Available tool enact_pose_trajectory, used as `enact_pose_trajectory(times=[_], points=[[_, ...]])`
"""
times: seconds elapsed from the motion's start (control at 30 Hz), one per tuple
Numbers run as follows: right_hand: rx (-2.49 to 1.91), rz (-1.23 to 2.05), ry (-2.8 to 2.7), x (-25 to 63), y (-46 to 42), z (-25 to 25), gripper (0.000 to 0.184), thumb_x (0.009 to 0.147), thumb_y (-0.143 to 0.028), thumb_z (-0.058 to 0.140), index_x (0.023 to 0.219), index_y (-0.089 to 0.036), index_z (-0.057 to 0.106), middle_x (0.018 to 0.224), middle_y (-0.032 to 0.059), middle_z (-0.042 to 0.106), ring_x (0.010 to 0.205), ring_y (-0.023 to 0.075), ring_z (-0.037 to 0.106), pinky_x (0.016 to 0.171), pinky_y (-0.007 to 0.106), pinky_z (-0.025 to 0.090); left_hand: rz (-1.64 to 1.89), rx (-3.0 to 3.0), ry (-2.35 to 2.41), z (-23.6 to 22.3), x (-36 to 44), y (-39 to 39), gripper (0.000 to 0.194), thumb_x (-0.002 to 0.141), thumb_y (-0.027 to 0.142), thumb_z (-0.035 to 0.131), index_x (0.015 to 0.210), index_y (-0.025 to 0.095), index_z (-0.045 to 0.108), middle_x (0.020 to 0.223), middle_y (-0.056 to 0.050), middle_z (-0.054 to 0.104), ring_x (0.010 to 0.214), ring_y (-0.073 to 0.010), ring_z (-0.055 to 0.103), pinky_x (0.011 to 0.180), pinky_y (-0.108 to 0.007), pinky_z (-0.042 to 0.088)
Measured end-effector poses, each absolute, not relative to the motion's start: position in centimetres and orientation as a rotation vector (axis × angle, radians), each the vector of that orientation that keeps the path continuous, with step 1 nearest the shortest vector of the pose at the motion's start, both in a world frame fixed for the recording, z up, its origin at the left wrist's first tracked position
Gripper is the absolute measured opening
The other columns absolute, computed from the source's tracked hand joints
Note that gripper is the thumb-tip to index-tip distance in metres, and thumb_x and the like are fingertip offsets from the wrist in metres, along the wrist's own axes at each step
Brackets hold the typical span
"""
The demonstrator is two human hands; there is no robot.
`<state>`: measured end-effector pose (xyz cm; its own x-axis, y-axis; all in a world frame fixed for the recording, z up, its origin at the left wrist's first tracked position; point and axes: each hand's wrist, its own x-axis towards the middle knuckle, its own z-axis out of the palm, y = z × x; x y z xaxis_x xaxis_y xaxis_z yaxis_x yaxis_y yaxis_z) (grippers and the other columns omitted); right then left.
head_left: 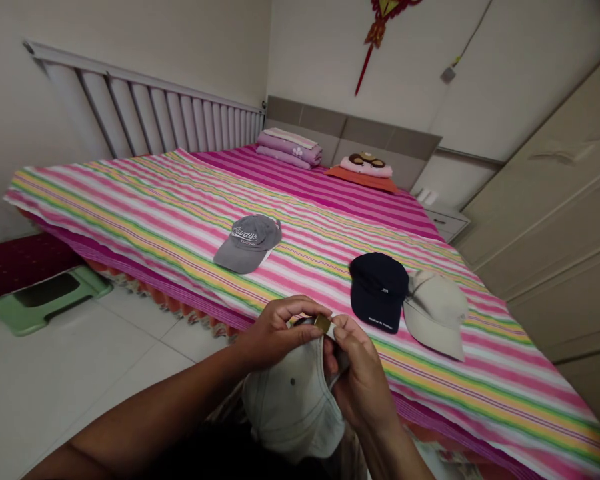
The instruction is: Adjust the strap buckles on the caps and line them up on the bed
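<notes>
The left hand (283, 332) and right hand (357, 363) meet at the near edge of the bed (300, 227). Both hold a pale cap (295, 393), each with its thumb and fingers clamped on the strap at its brass buckle (323, 324). On the bed, a grey cap (249, 243) lies toward its left, and a navy cap (379, 290) and a beige cap (435, 312) lie touching, toward its right. A green stool (50, 297) stands left of the bed's near side.
</notes>
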<state>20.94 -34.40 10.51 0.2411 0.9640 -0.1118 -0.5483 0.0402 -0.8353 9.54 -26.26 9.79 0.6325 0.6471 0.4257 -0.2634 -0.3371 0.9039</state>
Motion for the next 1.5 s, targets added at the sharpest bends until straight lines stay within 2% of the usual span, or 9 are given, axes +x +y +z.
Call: enact_pose_trajectory(times=[0.33,0.6,0.8,1.03,1.3,1.5], points=[[-0.911,1.231,-0.537,20.9,-34.2,10.0,0.022,0.07,-0.028,0.063,0.06,-0.016,0.048,0.044,-0.0067,0.044,0.036,0.0025,0.028,0.039,0.015,0.02,1.005,1.551,0.25,8.8,10.4,-26.7,0.021,0.073,0.021,0.06,0.094,0.017,0.065,0.087,-0.005,0.056,0.084,-0.0147,0.053,0.076,-0.027,0.041],[-0.873,1.261,-0.548,21.2,-34.5,10.0,0.015,0.074,-0.027,0.057,0.064,-0.018,0.051,0.044,-0.0035,0.048,0.042,0.0072,0.039,0.046,0.018,0.031,1.011,1.447,0.228,8.4,10.4,-26.8,0.023,0.071,0.02,0.062,0.094,0.018,0.065,0.088,-0.005,0.055,0.085,-0.0152,0.053,0.077,-0.028,0.041],[-0.916,1.228,-0.574,21.3,-34.4,9.8,0.017,0.07,-0.026,0.063,0.06,-0.016,0.053,0.047,-0.0044,0.047,0.042,0.0053,0.037,0.044,0.017,0.029,0.924,1.502,0.225,8.8,10.2,-26.7,0.021,0.074,0.023,0.06,0.094,0.016,0.062,0.088,-0.005,0.054,0.085,-0.0145,0.052,0.077,-0.027,0.04],[-0.97,1.251,-0.637,22.0,-34.4,9.6,0.017,0.07,-0.031,0.063,0.065,-0.016,0.055,0.054,-0.0016,0.053,0.05,0.0088,0.045,0.048,0.019,0.035,0.892,1.538,0.246,8.7,9.8,-26.4,0.022,0.076,0.024,0.058,0.096,0.016,0.058,0.089,-0.004,0.051,0.084,-0.0138,0.051,0.076,-0.026,0.039],[-1.013,1.218,-0.662,21.9,-34.3,9.7,0.019,0.067,-0.029,0.066,0.058,-0.016,0.054,0.05,-0.0022,0.052,0.047,0.0082,0.043,0.047,0.019,0.034,0.876,1.573,0.235,8.5,10.1,-26.3,0.021,0.077,0.025,0.056,0.096,0.016,0.057,0.091,-0.006,0.053,0.088,-0.0153,0.051,0.078,-0.028,0.039],[-0.97,1.248,-0.715,22.2,-34.3,9.6,0.015,0.071,-0.03,0.063,0.066,-0.017,0.057,0.055,-0.002,0.056,0.05,0.0082,0.046,0.05,0.019,0.037,0.927,1.561,0.248,8.4,9.9,-26.2,0.021,0.077,0.027,0.056,0.096,0.016,0.056,0.094,-0.006,0.053,0.093,-0.0171,0.051,0.082,-0.03,0.038]])
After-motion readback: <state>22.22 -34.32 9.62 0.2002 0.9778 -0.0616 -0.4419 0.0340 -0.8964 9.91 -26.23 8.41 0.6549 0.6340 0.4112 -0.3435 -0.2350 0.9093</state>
